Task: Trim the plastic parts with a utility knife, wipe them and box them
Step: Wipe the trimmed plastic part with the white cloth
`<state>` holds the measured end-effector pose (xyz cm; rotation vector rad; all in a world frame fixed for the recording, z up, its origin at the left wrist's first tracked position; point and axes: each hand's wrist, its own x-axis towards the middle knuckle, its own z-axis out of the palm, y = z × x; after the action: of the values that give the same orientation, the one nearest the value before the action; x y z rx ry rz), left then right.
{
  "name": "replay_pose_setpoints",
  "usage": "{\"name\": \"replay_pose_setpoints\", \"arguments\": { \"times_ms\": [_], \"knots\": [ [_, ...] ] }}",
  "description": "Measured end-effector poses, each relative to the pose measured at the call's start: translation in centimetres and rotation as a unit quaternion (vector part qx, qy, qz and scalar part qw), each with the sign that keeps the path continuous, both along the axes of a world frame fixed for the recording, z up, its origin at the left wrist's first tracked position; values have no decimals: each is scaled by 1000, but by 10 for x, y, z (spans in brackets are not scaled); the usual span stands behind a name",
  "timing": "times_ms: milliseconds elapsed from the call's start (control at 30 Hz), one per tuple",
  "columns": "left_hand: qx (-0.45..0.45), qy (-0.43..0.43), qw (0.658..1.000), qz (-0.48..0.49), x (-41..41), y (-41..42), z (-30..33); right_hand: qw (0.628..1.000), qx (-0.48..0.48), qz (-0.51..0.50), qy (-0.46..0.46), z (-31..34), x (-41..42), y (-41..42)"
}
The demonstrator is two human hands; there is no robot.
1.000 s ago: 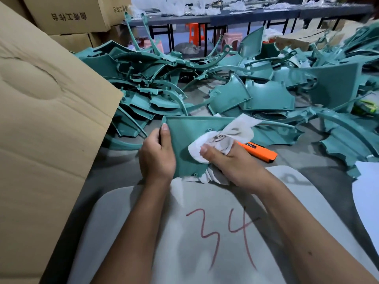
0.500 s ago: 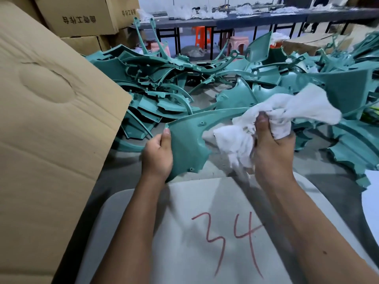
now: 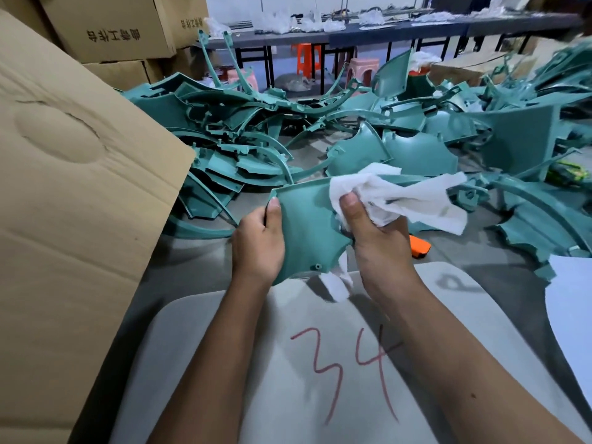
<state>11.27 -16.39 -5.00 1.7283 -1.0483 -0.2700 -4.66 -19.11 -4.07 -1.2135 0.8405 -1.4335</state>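
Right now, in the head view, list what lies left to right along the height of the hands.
Cardboard flap → left hand → teal part → right hand → orange knife

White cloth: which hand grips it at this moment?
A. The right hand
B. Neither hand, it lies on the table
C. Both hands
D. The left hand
A: the right hand grips the white cloth against the teal plastic part, while the left hand holds only that part.
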Motion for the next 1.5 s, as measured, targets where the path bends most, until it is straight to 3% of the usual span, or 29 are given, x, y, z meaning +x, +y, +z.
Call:
{"name": "replay_pose_setpoints", "arguments": {
  "times_ms": [100,167,233,333,433,567,667,767,900,1067,1233,1333,1500],
  "knots": [
    [40,28,999,8,11,1,-4,986,42,-50,-152,10,-11,-14],
    [61,49,997,12,15,3,-8,978,52,-60,-195,14,-14,-21],
    [66,79,995,21,13,1,-8,977,68,-84,-185,9,-15,-24],
    [58,153,986,39,15,0,-11,985,64,-132,-85,0,-13,-25],
    [20,205,974,90,31,3,-12,976,86,-169,-103,-1,-16,-28],
    [-19,88,989,117,46,9,-9,955,152,-92,-238,7,-26,-35],
    [-34,34,996,76,40,11,-5,976,131,-50,-166,8,-21,-28],
    [-22,-4,997,69,40,12,-4,978,89,-81,-168,8,-27,-26],
    [-28,34,998,51,44,11,-4,981,89,-121,-123,12,-33,-28],
    [-71,21,995,68,32,11,-3,967,211,-52,-136,4,-37,-37],
    [-112,65,970,203,18,6,-3,947,108,-187,-236,8,-29,-36],
    [-177,42,962,203,13,7,0,960,64,-224,-153,5,-36,-37],
    [-215,-113,960,142,-3,18,5,957,-11,-289,-26,9,-43,-34]
  ]
}}
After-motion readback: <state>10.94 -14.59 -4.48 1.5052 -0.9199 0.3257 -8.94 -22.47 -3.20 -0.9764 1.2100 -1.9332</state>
